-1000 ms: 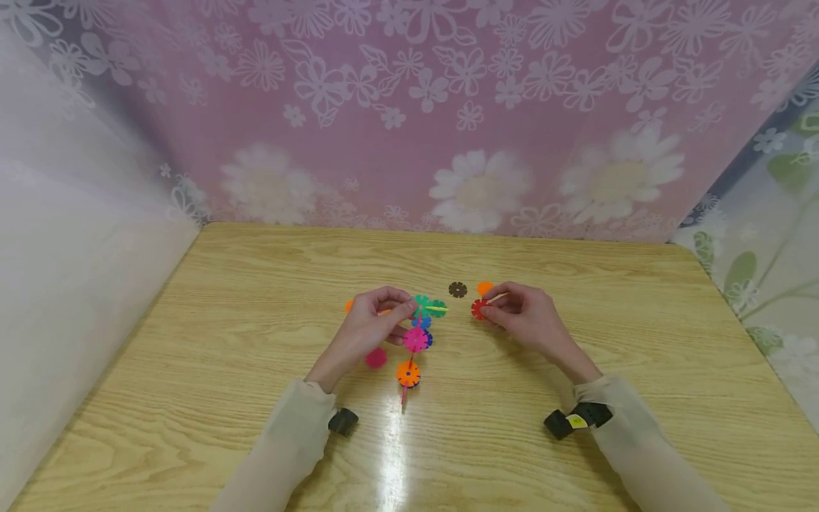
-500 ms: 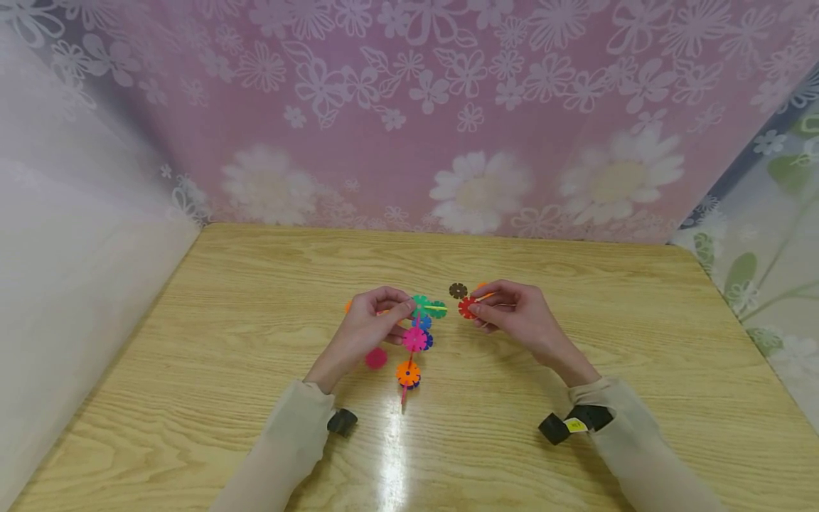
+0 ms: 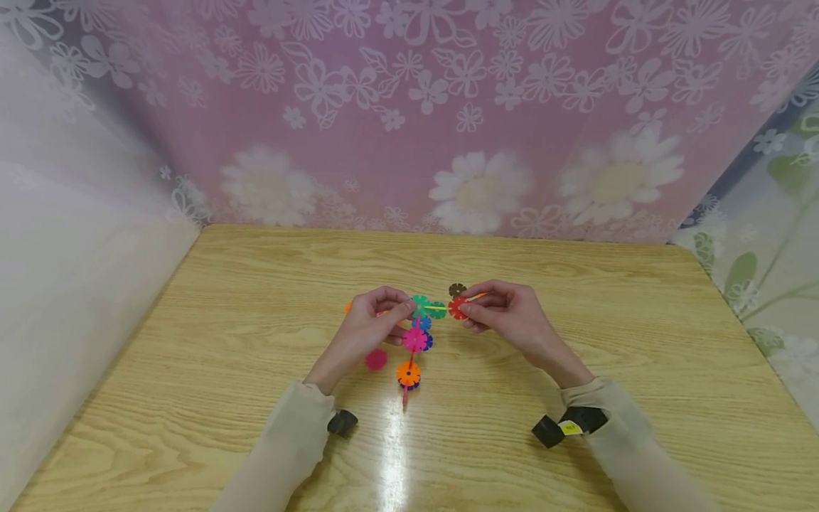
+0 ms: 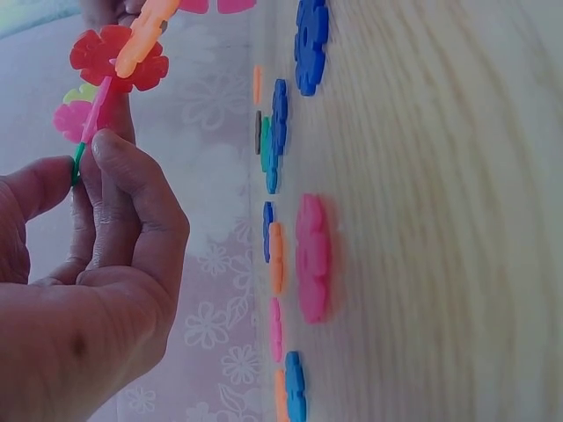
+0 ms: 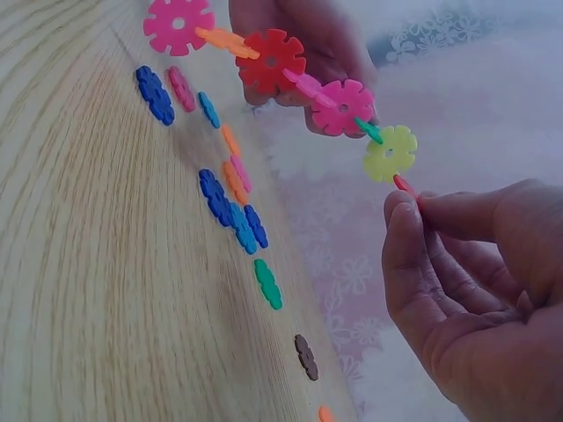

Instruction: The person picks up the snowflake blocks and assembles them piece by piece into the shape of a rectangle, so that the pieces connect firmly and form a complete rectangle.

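Notched-disc chain (image 3: 414, 340) up in the air, and we have it raised above the wooden surface (image 3: 256, 448), trailing down from the person's two busy hands! Left hand (image 3: 377, 318) first: its thumb and fingers (image 4: 141, 176) pinch a green disc (image 4: 78, 163), seen edge-on near the chain's top end. Across to the right hand (image 3: 512, 313), and there the fingertips are closed on a red disc (image 3: 458, 308), right at the yellow-green disc (image 5: 391, 153). Rims meet in the right wrist view, but we can't tell whether the slots are engaged!

Follow the links down with us from the green: a pink disc (image 5: 343, 107), a second pink disc (image 5: 308, 88) crosswise, another red disc (image 5: 273, 61), an orange disc (image 5: 227, 42), and a large-looking pink disc (image 5: 179, 22) cut by the top of that view

Below, loose pieces lie flat on the surface: a brown disc (image 5: 306, 357), a loose green disc (image 5: 268, 284), a scatter of blue discs (image 5: 155, 95), and a lone pink one (image 3: 376, 358) near the left hand. Behind it all, we get a floral pink curtain (image 3: 371, 163), with beige sleeves (image 3: 288, 427) framing the action
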### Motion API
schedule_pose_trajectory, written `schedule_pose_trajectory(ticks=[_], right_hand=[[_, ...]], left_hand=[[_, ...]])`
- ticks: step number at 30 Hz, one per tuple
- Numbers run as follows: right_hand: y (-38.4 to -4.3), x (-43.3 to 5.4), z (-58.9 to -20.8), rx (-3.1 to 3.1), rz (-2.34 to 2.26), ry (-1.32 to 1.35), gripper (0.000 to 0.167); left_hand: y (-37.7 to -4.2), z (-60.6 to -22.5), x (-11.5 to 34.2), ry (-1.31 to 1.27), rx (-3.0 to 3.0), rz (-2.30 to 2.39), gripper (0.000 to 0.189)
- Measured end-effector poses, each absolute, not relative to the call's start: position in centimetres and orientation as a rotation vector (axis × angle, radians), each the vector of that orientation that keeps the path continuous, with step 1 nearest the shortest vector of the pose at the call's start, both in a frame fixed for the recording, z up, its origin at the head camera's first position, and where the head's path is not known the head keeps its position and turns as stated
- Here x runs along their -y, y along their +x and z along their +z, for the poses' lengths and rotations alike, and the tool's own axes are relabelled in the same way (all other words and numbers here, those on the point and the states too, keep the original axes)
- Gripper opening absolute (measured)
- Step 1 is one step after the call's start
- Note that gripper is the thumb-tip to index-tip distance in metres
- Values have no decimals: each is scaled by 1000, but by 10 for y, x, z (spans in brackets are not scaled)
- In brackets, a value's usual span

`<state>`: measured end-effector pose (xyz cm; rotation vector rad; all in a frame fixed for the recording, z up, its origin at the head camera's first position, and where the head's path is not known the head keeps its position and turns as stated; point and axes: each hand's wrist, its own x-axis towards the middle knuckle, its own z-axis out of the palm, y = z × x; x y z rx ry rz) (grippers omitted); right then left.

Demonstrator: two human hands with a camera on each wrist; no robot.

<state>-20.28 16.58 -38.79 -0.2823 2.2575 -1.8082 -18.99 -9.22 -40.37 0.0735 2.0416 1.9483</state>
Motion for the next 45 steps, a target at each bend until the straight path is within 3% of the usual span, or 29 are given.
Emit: schedule_pose_trajectory(ticks=[20, 34, 45], right_hand=[[-200, -159, -387, -2209, -1841, -281, 30], [-199, -157, -386, -2152, -1900, -251, 32], [-200, -153, -390, -2157, -1929, -251, 31]], left_hand=[[-188, -405, 90, 56, -2048, 1971, 22], [-188, -405, 91, 63, -2051, 1974, 32], [-187, -404, 89, 57, -2044, 2009, 19]])
